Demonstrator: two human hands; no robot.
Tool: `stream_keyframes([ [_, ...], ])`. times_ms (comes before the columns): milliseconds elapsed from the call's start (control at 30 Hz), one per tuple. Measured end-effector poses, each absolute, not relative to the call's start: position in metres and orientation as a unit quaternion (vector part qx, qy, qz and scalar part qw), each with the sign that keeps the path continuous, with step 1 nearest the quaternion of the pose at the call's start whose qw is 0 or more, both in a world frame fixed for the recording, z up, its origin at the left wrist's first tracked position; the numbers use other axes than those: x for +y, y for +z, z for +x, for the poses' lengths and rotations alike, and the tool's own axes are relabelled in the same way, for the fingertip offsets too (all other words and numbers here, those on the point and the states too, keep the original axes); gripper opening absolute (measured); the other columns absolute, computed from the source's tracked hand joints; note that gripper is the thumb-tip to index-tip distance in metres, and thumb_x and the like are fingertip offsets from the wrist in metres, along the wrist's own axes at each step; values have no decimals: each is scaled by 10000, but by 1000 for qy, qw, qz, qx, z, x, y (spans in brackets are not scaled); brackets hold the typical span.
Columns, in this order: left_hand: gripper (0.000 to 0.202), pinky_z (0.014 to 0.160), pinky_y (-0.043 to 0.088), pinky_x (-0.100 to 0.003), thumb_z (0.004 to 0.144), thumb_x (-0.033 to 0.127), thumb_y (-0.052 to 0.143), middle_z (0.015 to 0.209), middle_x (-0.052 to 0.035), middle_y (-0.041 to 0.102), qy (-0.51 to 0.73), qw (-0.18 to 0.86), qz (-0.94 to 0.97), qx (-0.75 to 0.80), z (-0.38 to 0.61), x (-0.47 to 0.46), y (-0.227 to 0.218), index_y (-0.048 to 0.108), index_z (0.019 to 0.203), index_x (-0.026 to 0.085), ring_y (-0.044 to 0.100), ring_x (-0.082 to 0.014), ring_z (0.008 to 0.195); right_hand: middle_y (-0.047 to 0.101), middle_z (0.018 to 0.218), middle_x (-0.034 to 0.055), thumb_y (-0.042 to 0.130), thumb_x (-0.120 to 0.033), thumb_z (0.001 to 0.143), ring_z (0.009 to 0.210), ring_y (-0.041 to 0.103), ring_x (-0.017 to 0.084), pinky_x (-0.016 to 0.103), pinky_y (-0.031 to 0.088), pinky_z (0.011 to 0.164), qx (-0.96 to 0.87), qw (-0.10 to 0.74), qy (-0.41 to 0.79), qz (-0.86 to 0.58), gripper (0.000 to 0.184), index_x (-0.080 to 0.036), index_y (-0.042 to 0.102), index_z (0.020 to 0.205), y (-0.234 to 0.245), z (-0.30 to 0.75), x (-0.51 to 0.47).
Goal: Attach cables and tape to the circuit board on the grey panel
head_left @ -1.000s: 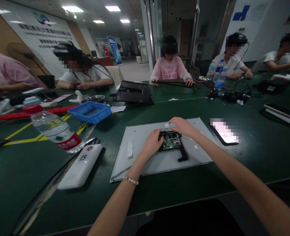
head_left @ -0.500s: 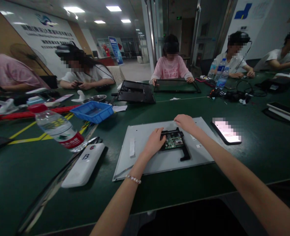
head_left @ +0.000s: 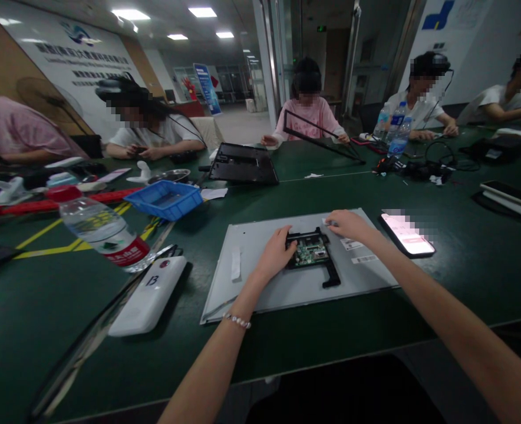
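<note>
A flat grey display panel point(head_left: 260, 294) lies on the green table before me. On it sits a black plastic bracket point(head_left: 331, 275) holding a green circuit board point(head_left: 310, 252). My left hand point(head_left: 277, 254) grips the bracket's left side, thumb over the board's edge and fingers along the outer side. Beyond the bracket's upper right corner, my right hand point(head_left: 349, 226) is closed in a pinch above the panel. Something small and pale shows at its fingertips, too small to name. White labels point(head_left: 365, 259) and a white strip point(head_left: 236, 264) are on the panel.
A lit phone point(head_left: 407, 234) lies right of the panel. To the left are a white power bank point(head_left: 149, 297), a tilted water bottle point(head_left: 104, 229) and a blue tray point(head_left: 165, 200). Across the table, a person holds a black frame point(head_left: 322, 144) near a black cover point(head_left: 243, 165).
My right hand has moved slightly right and toward me, uncovering more of the labels. My left hand stays on the bracket. The person opposite has tilted the black frame up, one hand off it.
</note>
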State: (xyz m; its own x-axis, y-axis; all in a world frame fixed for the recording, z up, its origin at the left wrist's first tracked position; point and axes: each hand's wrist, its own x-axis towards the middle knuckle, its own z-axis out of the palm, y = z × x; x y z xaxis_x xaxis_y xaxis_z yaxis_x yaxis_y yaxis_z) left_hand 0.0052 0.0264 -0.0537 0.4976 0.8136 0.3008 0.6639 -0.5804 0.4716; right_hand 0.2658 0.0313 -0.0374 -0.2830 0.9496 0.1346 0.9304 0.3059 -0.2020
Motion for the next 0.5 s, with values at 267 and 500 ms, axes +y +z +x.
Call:
stream_keyframes([
  [267,474,1008,376,-372,870,310,487,1283,-126,468,257,154,852,429,5,23,-51,379,1299,139,468,-236,1176,659,1035,97,444,-216,902,996,585,212,289,415,847,-801,145,-12,-580,248,-161,670,987,-39,255,31],
  [500,456,1013,376,-379,850,262,500,1253,-120,490,261,152,851,430,6,25,-53,400,1277,138,474,-235,1166,667,1015,87,457,-194,896,998,581,204,282,408,849,-833,163,-37,-528,224,-161,655,996,-28,225,26],
])
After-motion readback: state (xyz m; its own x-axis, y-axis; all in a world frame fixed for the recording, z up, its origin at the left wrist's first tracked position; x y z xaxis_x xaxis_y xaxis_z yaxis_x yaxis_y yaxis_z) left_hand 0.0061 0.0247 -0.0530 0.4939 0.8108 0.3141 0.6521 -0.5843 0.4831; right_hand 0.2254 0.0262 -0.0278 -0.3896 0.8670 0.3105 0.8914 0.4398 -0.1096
